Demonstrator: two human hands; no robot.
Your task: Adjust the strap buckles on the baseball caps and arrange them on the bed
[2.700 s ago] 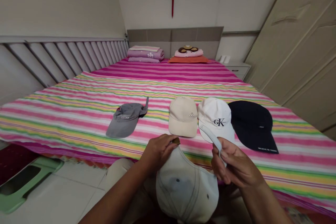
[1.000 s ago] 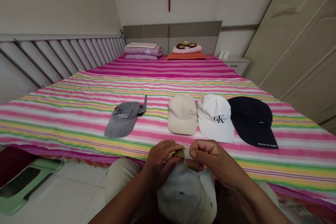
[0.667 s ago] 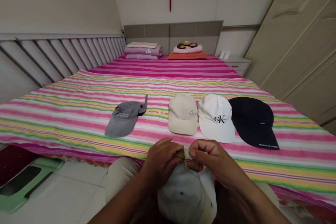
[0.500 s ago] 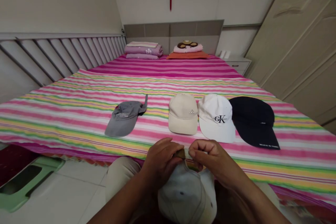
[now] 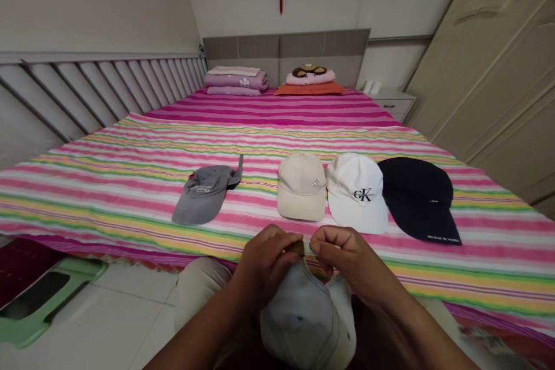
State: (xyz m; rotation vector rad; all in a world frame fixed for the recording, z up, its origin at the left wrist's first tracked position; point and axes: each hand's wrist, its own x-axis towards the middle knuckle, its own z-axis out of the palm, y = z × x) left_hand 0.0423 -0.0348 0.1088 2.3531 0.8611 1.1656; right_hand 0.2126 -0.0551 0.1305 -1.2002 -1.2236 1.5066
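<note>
A pale grey-blue cap (image 5: 301, 318) hangs at the bottom centre, over the lap, with its back opening toward the bed. My left hand (image 5: 266, 266) pinches the left end of its back strap, by a brownish buckle (image 5: 297, 248). The fingers of my right hand (image 5: 347, 257) are closed on the strap's other side. Beyond my hands, a beige cap (image 5: 302, 186), a white cap with CK-like letters (image 5: 358, 193) and a black cap (image 5: 420, 199) lie side by side on the bed. A grey cap (image 5: 203, 193) with its strap sticking up lies apart at the left.
The bed has a striped cover (image 5: 130, 156). Folded purple bedding (image 5: 237, 81) and a pink pile (image 5: 310, 78) are at the headboard. A green stool (image 5: 56, 300) stands on the floor at lower left; a metal rail (image 5: 104, 89) runs along the left.
The view has shifted very slightly. My hands stay at the cap's strap, with only a small movement of the fingers.
</note>
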